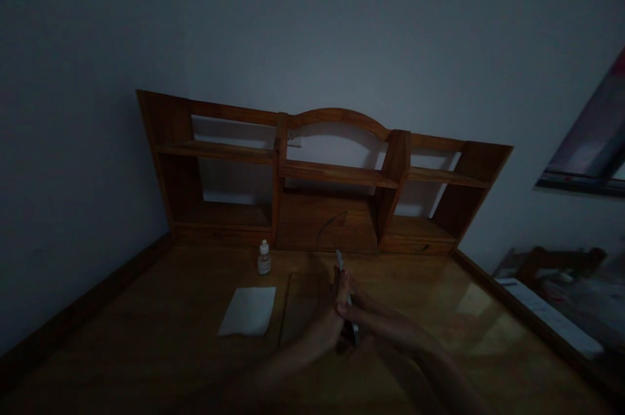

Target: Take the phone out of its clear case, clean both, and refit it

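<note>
In the dim head view, my left hand and my right hand come together above the desk. Between them is a slim object with a pale grey edge, its narrow end pointing up and away from me. A darker lower part of it shows under my palms; its kind is too dark to make out. Fingers of both hands are pressed round it. Left of my hands lies a white sheet of paper or cloth. Behind that sheet stands a small clear bottle with a white dropper-like cap.
A wooden shelf unit stands along the back of the wooden desk, against the wall. A thin flat panel lies under my left hand. Past the desk's raised right edge are a white surface and a chair back.
</note>
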### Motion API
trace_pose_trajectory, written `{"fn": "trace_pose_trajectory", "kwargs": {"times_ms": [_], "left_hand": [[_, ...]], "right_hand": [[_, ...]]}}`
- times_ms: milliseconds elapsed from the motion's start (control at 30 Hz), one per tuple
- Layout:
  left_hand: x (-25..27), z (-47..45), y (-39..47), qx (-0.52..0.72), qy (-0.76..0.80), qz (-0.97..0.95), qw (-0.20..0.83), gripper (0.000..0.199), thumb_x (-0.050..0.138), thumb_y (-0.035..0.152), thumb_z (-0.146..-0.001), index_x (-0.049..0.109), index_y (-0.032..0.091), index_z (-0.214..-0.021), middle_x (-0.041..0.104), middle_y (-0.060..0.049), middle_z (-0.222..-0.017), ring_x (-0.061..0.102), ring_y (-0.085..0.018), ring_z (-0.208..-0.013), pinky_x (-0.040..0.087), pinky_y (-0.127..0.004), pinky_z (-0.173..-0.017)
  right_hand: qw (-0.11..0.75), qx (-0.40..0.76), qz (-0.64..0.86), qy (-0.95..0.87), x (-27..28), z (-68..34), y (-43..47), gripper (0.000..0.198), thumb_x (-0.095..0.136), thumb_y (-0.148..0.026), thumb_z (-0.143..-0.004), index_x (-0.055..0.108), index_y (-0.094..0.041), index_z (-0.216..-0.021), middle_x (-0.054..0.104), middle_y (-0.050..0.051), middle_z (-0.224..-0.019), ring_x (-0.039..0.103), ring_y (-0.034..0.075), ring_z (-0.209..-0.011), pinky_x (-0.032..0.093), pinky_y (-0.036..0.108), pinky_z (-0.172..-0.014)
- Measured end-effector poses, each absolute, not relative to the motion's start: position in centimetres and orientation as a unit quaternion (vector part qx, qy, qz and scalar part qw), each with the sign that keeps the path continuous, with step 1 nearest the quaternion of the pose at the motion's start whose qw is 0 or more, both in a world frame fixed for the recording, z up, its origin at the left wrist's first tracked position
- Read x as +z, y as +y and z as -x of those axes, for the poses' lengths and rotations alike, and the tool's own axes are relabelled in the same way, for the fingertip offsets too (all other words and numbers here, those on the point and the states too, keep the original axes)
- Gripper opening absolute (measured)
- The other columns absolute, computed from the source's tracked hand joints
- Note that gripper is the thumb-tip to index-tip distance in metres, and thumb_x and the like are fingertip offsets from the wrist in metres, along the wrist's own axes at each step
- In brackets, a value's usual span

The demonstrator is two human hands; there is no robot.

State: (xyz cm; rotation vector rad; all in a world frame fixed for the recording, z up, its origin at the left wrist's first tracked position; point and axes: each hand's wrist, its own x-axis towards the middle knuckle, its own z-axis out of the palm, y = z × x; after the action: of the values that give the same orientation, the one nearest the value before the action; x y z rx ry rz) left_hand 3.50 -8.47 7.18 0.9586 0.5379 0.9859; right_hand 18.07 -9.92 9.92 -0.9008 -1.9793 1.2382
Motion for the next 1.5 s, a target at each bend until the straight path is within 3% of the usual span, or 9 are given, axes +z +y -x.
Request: {"fn": "trace_pose_trajectory", "kwargs": {"times_ms": [133,267,333,400,500,667,967,1200,1500], "left_hand": [[6.6,-2.6,-8.5,0.466,0.285,-0.626,0.557,0.039,0.07,0.017,-0.075,0.064,0.018,-0.113,0.056,-0.012,-0.124,0.033,-0.028,-0.132,0.015,-0.034,-0.114],[5.7,-2.2,-7.7,0.457,0.304,-0.671,0.499,0.04,0.066,0.019,-0.079,0.063,0.021,-0.119,0.043,-0.009,-0.141,0.018,-0.029,-0.14,0.004,-0.037,-0.115],[5.9,-2.3,-6.8,0.485,0.332,-0.652,0.479,0.036,0.067,0.023,-0.081,0.065,0.02,-0.117,0.05,-0.01,-0.133,0.032,-0.029,-0.132,0.015,-0.032,-0.112],[6.7,-2.2,-5.5,0.494,0.388,-0.637,0.446,0.03,0.064,0.032,-0.085,0.068,0.017,-0.111,0.064,-0.011,-0.1,0.056,-0.027,-0.1,0.037,-0.028,-0.092],[7.9,-1.0,-2.9,0.411,0.41,-0.697,0.42,0.032,0.05,0.041,-0.094,0.071,0.018,-0.102,0.058,-0.003,-0.06,0.049,-0.02,-0.051,0.036,-0.026,-0.056],[6.3,3.0,2.2,0.399,0.416,-0.78,0.244,0.016,0.06,0.03,-0.087,0.071,0.02,-0.092,0.062,-0.007,-0.093,0.056,-0.023,-0.09,0.037,-0.027,-0.081],[0.3,6.4,6.2,0.292,0.454,-0.808,0.236,0.017,0.074,0.03,-0.074,0.065,0.016,-0.079,0.061,-0.003,-0.081,0.057,-0.019,-0.077,0.035,-0.025,-0.064],[-0.1,6.5,6.3,0.292,0.452,-0.812,0.226,0.015,0.068,0.03,-0.08,0.062,0.016,-0.08,0.059,-0.003,-0.08,0.053,-0.018,-0.077,0.032,-0.026,-0.064],[1.8,3.6,4.2,0.355,0.428,-0.762,0.333,0.029,0.063,0.044,-0.083,0.057,0.015,-0.08,0.057,-0.003,-0.072,0.053,-0.016,-0.065,0.033,-0.024,-0.055]], "right_hand": [[0.319,0.606,0.339,-0.645,9.1,-18.6,-10.1,0.063,0.064,-0.026,-0.085,0.039,-0.03,-0.143,0.051,0.013,-0.141,0.068,0.026,-0.102,0.063,0.029,-0.053],[0.377,0.69,0.305,-0.538,7.7,-18.4,-10.1,0.035,0.055,-0.025,-0.085,0.062,-0.028,-0.118,0.067,0.009,-0.119,0.071,0.025,-0.091,0.063,0.037,-0.059],[0.39,0.728,0.316,-0.467,7.0,-18.4,-9.8,0.026,0.05,-0.027,-0.087,0.067,-0.019,-0.105,0.074,0.01,-0.096,0.072,0.024,-0.083,0.063,0.037,-0.06],[0.405,0.747,0.32,-0.419,6.6,-18.8,-9.1,0.028,0.05,-0.029,-0.089,0.065,-0.013,-0.107,0.074,0.012,-0.094,0.073,0.024,-0.083,0.062,0.033,-0.056],[0.42,0.765,0.3,-0.385,6.7,-20.3,-7.6,0.038,0.056,-0.029,-0.09,0.056,-0.01,-0.123,0.07,0.016,-0.112,0.073,0.024,-0.089,0.06,0.027,-0.055],[0.481,0.734,0.334,-0.344,7.2,-23.4,-5.3,0.043,0.065,-0.027,-0.086,0.053,-0.014,-0.125,0.069,0.015,-0.116,0.073,0.026,-0.091,0.061,0.032,-0.07],[0.521,0.685,0.376,-0.343,4.2,-26.6,-4.2,0.04,0.072,-0.022,-0.081,0.062,-0.011,-0.118,0.069,0.017,-0.117,0.073,0.026,-0.088,0.058,0.031,-0.074],[0.498,0.788,0.258,-0.254,5.0,-25.5,-5.8,0.043,0.055,-0.036,-0.093,0.056,-0.007,-0.124,0.064,0.021,-0.124,0.067,0.028,-0.106,0.045,0.044,-0.101],[0.491,0.802,0.23,-0.25,5.7,-25.3,-6.2,0.052,0.051,-0.048,-0.092,0.057,-0.007,-0.124,0.065,0.019,-0.122,0.066,0.029,-0.106,0.048,0.043,-0.095]]}}
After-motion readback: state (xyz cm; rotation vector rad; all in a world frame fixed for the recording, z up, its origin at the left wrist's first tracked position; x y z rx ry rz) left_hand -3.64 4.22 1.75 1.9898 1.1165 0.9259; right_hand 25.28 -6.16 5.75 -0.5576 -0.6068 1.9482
